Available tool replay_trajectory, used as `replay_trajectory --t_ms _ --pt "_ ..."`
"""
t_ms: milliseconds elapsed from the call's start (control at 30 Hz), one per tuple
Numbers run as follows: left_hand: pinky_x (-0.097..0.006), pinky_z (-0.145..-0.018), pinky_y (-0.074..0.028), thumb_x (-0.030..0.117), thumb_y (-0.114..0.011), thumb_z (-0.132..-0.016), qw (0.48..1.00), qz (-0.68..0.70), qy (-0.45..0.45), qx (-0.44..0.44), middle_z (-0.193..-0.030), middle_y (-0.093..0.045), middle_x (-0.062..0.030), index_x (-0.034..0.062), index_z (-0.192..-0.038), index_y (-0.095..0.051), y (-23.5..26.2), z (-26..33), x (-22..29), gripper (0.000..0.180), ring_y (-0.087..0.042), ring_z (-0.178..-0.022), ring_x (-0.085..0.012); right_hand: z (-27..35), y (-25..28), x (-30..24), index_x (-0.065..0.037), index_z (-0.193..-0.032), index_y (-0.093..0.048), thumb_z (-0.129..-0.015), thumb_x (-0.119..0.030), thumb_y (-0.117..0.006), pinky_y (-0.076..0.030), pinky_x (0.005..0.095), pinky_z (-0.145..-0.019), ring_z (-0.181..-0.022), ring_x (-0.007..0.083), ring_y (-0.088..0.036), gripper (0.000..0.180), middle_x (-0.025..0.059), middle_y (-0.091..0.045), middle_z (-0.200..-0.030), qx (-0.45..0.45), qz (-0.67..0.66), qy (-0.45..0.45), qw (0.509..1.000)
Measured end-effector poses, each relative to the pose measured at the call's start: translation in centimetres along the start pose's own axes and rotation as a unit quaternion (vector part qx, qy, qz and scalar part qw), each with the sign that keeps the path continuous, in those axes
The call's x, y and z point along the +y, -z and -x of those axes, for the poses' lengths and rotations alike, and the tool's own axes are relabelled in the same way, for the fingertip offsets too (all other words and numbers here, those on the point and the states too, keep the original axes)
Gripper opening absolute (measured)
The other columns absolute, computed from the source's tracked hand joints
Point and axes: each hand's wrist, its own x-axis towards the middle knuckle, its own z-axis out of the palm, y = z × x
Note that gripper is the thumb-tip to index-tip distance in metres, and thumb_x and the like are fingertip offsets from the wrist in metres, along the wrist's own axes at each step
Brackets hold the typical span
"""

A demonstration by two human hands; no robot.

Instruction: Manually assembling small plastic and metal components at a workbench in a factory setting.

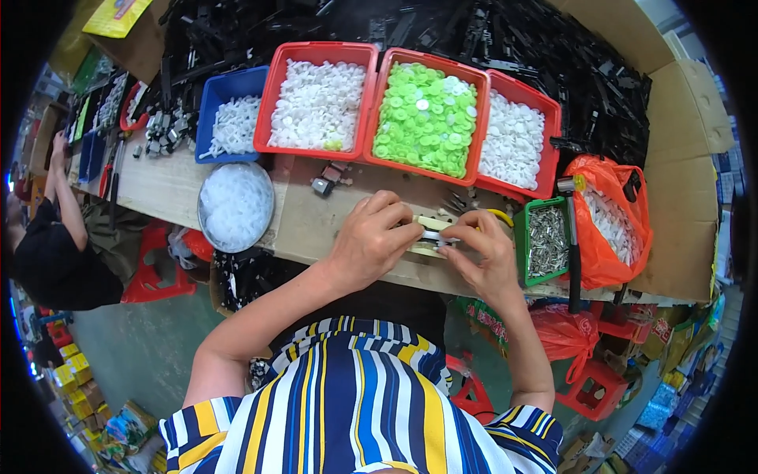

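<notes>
My left hand is closed, its thumb and fingertips at the left end of a small pale-yellow block over the bench. My right hand pinches at the block's other side, where a small white and dark part sits against it; the fingers hide much of both. Just beyond the hands, a red tray of green discs stands on the bench. Close to my right hand are a yellow curved handle and a green bin of small metal cylinders.
Red trays of white parts, a blue bin and a round dish line the bench. Black parts are heaped behind. At right hangs an orange bag. Another person works at far left.
</notes>
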Motion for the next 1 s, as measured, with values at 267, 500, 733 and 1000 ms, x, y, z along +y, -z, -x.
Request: replay_trajectory --t_ms 267,500,733,1000 --pt "-0.04 -0.077 -0.047 0.005 -0.074 -0.073 1.0 -0.009 0.003 -0.012 -0.092 -0.061 -0.0059 0.0068 -0.092 -0.069 -0.1 0.0 0.1 0.02 -0.059 -0.092 -0.0265 1.2 -0.6 1.0 -0.005 -0.1 -0.07 -0.08 -0.009 -0.077 -0.048 0.0393 -0.075 -0.089 0.0291 -0.059 0.022 0.0114 -0.059 -0.096 0.04 0.02 0.021 0.999" --pt "-0.039 -0.078 -0.047 0.005 -0.075 -0.076 1.0 -0.003 0.005 -0.013 -0.094 -0.062 -0.0057 0.0062 -0.095 -0.069 0.2 0.2 0.0 0.019 -0.058 -0.093 -0.0262 -4.4 8.7 3.5 -0.003 -0.109 -0.066 -0.083 0.004 -0.06 -0.052 0.045 -0.078 -0.097 0.0353 -0.062 0.028 0.0156 -0.061 -0.103 0.162 0.319 0.009 0.934" --pt "-0.041 -0.08 -0.049 0.006 -0.077 -0.079 0.998 0.053 0.033 0.024 -0.095 -0.064 -0.0104 0.002 -0.101 -0.071 1.0 -0.5 0.2 0.023 -0.06 -0.092 -0.0297 -8.3 13.7 9.7 -0.003 -0.101 -0.066 -0.085 0.002 -0.063 -0.053 0.0468 -0.076 -0.092 0.0357 -0.063 0.018 0.0138 -0.061 -0.097 0.116 0.487 -0.049 0.864" --pt "-0.037 -0.078 -0.051 0.005 -0.076 -0.082 0.98 0.134 0.124 0.072 -0.095 -0.07 -0.0142 -0.0015 -0.101 -0.074 3.0 -1.9 0.0 0.02 -0.064 -0.09 -0.0282 -7.1 12.0 7.9 -0.004 -0.114 -0.062 -0.082 0.004 -0.058 -0.054 0.0471 -0.082 -0.101 0.0339 -0.062 0.033 0.0122 -0.063 -0.107 0.144 0.479 -0.015 0.866"
